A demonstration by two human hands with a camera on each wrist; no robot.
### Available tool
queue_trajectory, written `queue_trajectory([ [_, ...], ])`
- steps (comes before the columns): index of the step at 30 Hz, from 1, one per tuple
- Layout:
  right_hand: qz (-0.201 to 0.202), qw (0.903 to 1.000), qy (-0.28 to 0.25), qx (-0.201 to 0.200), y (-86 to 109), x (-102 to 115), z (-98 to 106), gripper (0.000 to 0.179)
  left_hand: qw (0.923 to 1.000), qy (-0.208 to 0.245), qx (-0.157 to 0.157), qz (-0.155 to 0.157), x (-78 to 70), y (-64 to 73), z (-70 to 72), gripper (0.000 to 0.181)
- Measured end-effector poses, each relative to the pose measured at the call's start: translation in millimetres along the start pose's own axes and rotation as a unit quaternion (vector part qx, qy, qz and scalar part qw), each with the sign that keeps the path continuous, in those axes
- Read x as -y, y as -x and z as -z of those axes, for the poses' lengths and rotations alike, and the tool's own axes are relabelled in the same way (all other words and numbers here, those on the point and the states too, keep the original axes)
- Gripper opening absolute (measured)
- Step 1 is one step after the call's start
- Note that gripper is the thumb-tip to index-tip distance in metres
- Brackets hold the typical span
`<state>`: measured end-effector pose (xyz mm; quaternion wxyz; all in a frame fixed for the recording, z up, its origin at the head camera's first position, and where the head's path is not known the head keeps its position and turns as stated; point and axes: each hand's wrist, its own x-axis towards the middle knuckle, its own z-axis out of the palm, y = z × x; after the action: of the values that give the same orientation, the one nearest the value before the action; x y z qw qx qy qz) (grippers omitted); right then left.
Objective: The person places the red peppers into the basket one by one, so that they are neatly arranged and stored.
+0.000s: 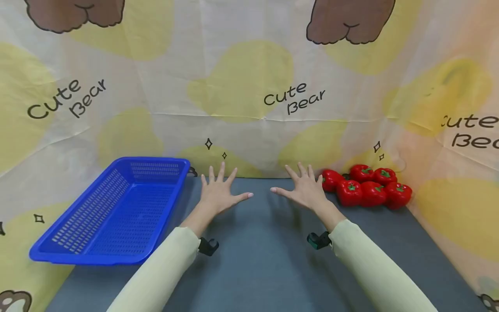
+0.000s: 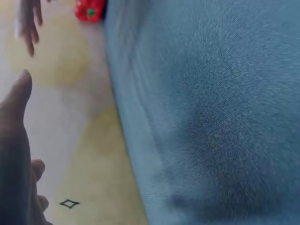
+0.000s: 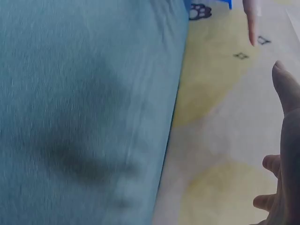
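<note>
Both hands hover over the table with fingers spread and nothing held. The left hand (image 1: 218, 193) is right of a blue plastic basket (image 1: 181, 186), apart from it. In the head view the right hand (image 1: 308, 188) appears just left of a cluster of several red bell peppers (image 1: 373, 193) with green stems; whether its fingertips touch the nearest pepper (image 1: 331, 180) I cannot tell. Thumbs point toward each other across a gap. The left wrist view shows the left thumb (image 2: 18, 96) and a red pepper (image 2: 90, 9); the right wrist view shows the right thumb (image 3: 286, 86).
A grey-blue cloth covers the table (image 1: 257, 260). Behind it hangs a pale curtain (image 1: 241, 143) with yellow patches, bears and "Cute Bear" lettering, which also runs along the sides. Dark straps (image 1: 208, 246) sit at the wrists.
</note>
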<state>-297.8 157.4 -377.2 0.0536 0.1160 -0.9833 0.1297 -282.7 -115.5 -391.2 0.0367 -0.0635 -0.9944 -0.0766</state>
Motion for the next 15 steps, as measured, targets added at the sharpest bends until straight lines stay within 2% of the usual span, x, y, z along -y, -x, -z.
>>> queue_trajectory([
  [3, 0.011, 0.9998, -0.013, -0.011, 1.5, 12, -3, 0.100, 0.9998, 0.000, -0.016, -0.010, 5.6, 17.1, 10.4, 0.102],
  [7, 0.025, 0.9986, -0.043, -0.016, 4.5, 32, -9, 0.098, 0.9987, 0.009, -0.044, -0.022, 21.8, 51.2, 27.0, 0.096],
  [11, 0.035, 0.9960, -0.081, -0.017, 6.5, 55, -17, 0.098, 0.9961, 0.037, -0.079, -0.014, 51.2, 83.2, 40.8, 0.084],
  [15, 0.044, 0.9915, -0.120, -0.022, 7.2, 77, -25, 0.097, 0.9896, 0.068, -0.126, 0.009, 90.2, 105.9, 50.9, 0.074],
])
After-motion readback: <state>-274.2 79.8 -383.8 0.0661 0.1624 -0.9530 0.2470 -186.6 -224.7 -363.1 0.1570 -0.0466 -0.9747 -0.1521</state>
